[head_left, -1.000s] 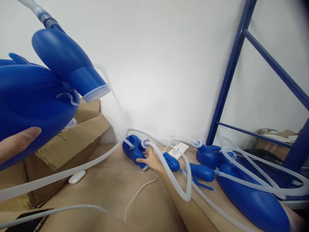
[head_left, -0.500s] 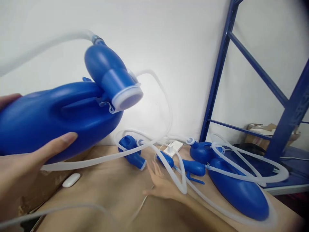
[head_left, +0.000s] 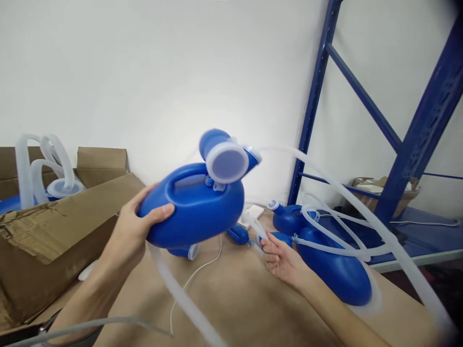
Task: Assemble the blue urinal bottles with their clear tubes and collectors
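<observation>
work table [head_left: 224, 308] and surroundings, seen from beside the person. at the left, an open cardboard box [head_left: 61, 241] holds looped pale hoses [head_left: 23, 173] and more blue plastic. at the right stands a blue metal rack [head_left: 319, 82]; a long translucent tube [head_left: 384, 233] sweeps in front of it, covering part of the frame. near the wall i see a white power strip [head_left: 257, 212]. towards the rack lie several blue containers [head_left: 336, 277], with tubing looped above them. a thin white cable [head_left: 200, 268] trails across the table. a blue spout [head_left: 183, 252] with a pale mouth shows just below the raised vessel, which blocks the view behind it.

the left hand [head_left: 135, 221] grasps the blue vessel [head_left: 197, 212] by one end, thumb on the near face; the vessel is above the table, slightly aslant, its pale-rimmed opening [head_left: 227, 165] facing the person. the right hand [head_left: 284, 260], fingers curled, pinches a short stretch of hose [head_left: 256, 227]; its forearm reaches in from the lower right.
</observation>
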`<action>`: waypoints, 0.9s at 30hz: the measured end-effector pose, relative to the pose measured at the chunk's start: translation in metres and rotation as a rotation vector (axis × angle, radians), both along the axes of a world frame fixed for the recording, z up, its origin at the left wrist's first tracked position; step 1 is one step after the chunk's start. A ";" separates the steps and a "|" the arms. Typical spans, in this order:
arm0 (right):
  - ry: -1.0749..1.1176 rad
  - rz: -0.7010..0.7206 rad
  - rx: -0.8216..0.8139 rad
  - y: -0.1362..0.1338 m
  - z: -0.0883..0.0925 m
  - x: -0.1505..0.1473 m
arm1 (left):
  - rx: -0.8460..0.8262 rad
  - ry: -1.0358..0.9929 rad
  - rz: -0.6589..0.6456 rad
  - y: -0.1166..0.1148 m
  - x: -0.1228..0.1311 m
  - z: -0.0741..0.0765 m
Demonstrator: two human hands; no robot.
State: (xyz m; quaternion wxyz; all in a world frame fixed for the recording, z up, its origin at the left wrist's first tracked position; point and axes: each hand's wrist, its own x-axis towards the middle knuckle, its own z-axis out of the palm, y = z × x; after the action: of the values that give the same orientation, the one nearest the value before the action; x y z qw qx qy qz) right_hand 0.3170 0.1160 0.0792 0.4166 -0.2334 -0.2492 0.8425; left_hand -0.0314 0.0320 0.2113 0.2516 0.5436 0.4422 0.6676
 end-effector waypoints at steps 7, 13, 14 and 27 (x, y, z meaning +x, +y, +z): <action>-0.069 -0.057 -0.046 -0.003 -0.015 0.004 | -0.344 0.129 -0.278 0.010 0.052 -0.028; 0.008 -0.244 0.159 -0.006 -0.010 0.023 | -0.460 0.191 -0.378 0.012 0.050 -0.053; 0.017 -0.239 0.175 -0.009 -0.006 0.026 | -0.469 0.208 -0.378 0.010 0.047 -0.060; -0.306 -0.276 0.441 -0.033 -0.027 -0.010 | -0.361 0.308 -0.427 -0.006 0.004 -0.159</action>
State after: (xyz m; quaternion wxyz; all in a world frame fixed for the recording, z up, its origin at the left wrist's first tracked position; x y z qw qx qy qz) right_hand 0.3066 0.0834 0.0526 0.5256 -0.2930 -0.4520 0.6584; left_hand -0.0274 0.0259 0.0527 0.4087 0.6654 0.4621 0.4202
